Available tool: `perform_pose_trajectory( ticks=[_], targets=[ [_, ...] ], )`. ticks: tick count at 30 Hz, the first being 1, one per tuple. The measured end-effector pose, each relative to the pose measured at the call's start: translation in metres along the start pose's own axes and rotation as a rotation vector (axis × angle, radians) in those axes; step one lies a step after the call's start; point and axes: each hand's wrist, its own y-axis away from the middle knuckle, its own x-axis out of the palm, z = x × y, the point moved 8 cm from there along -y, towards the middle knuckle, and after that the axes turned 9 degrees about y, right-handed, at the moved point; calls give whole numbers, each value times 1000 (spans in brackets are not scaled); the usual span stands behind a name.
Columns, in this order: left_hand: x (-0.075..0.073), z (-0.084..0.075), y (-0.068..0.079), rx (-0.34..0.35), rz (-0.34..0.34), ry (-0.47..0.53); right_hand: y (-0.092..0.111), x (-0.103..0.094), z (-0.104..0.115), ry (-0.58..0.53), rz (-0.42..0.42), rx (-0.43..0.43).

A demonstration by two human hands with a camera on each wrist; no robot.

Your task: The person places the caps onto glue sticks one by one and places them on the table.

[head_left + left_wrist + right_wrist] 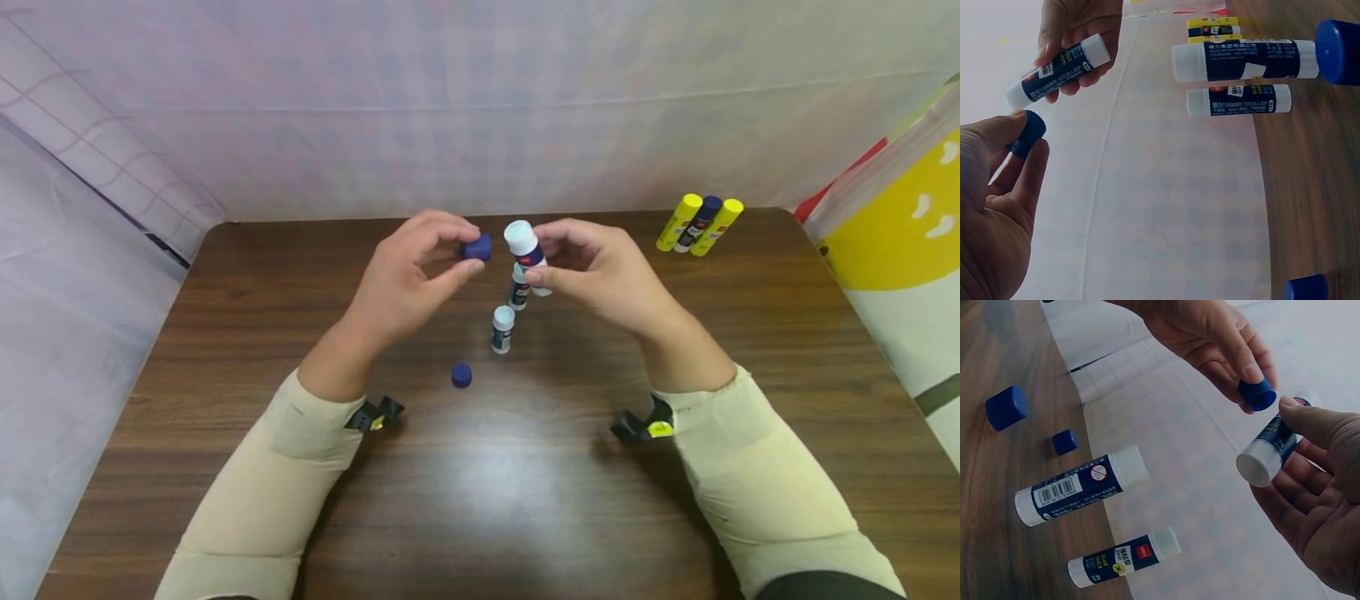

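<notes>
My left hand (408, 275) pinches a blue cap (477, 247) between thumb and fingers, its hollow end showing in the right wrist view. Opposite it, my right hand (600, 262) holds an uncapped glue stick (528, 250) with a white body and dark blue label, tilted in the air. Cap and glue stick are close together but apart. Below them, two more uncapped glue sticks stand upright on the table: a nearer one (502, 331) and a farther one (518, 289), partly covered by the held stick in the head view. A loose blue cap (461, 375) lies near them.
A second loose cap (1065, 442) shows on the wooden table (480, 517) in the right wrist view. At the back right stand two yellow glue sticks (679, 223) with a dark blue-capped one (698, 225) between them. A pale cloth (480, 108) hangs behind the table.
</notes>
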Motion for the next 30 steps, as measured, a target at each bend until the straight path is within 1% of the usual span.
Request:
perform_pose_trajectory(
  ticks=[5, 7, 12, 18, 23, 30],
  targets=[
    [-1, 1, 1, 8, -28, 43, 0, 5, 1, -3, 24, -17],
    [-1, 0, 2, 24, -36, 48, 0, 7, 1, 3, 28, -23],
    [-1, -2, 4, 62, -37, 66, 0, 9, 1, 11, 41, -28],
    [-1, -2, 6, 84, -36, 86, -1, 13, 1, 39, 62, -43],
    [1, -2, 7, 82, -31, 74, -1, 15, 1, 74, 75, -70],
    [3, -2, 7, 74, -19, 70, 0, 16, 2, 88, 72, -113]
  ],
)
